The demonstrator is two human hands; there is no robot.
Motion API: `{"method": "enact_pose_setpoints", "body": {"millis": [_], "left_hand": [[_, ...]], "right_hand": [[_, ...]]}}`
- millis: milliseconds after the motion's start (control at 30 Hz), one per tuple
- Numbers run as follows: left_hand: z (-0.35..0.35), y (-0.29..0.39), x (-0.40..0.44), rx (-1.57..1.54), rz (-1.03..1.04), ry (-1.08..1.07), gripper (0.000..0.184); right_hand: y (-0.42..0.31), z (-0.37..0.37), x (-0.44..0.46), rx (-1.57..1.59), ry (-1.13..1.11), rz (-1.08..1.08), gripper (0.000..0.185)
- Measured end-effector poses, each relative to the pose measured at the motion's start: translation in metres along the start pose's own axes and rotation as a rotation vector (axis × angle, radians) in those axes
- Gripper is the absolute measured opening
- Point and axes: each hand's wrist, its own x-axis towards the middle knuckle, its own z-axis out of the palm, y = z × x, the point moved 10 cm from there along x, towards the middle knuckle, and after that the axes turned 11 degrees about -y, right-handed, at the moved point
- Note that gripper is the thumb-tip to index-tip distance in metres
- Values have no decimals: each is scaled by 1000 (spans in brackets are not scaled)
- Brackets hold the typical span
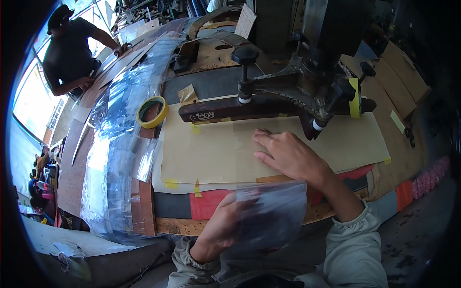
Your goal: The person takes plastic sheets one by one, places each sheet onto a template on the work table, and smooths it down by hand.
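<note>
The left hand (222, 224) grips the left edge of a transparent, bluish rectangular plastic film (273, 218). Its fingers are closed on that edge, though the film blurs the exact contact. The film is suspended at the near edge of the wooden worktop (177, 226). The right hand (294, 156) is palm down over a cream rectangular paper sheet (201, 158), fingers extended, thumb apart, holding nothing. Yellow tape strips (171, 183) mark the sheet's near edge. A yellow ring-shaped tape roll (163, 115) lies beside its far left corner. Beyond, a long dark bar (218, 110) spans the sheet beneath a black metal bracket (283, 85). At far left stands a dark-clothed person (69, 57).
</note>
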Motion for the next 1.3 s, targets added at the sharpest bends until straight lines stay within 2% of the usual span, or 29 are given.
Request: {"method": "enact_pose_setpoints", "body": {"millis": [100,200,433,533,633,733,833,1000,1133,1200,1267,1300], "left_hand": [[-2,-4,3,53,29,-72,31],[-5,-19,12,-37,73,-213,34],[-5,-14,9,24,110,-243,34],[-10,-13,7,114,90,-148,32],[-9,-10,8,97,42,-148,31],[-20,-21,9,-39,-91,-6,31],[-19,-16,7,-1,-106,40,30],[-25,-21,7,17,-115,46,27],[-22,-17,5,63,-83,0,23],[-5,20,3,415,399,-191,21],[4,28,-8,488,602,-255,21],[2,24,-8,389,562,-227,21]], "right_hand": [[-3,1,-2,-52,59,-16,38],[-13,4,-7,-283,189,-62,39],[-6,9,-5,-213,164,-7,38],[-5,10,-4,-200,158,-8,39],[-4,9,-3,-212,175,-5,39],[-3,9,-2,-215,209,-7,36],[-4,7,-2,-218,258,-21,34],[-8,-4,-9,-133,292,-5,30],[-13,-2,-10,-236,214,14,24],[-15,1,-12,-301,138,5,24],[-19,1,-20,-297,200,-28,28],[-22,1,-23,-293,229,-47,30]]}}
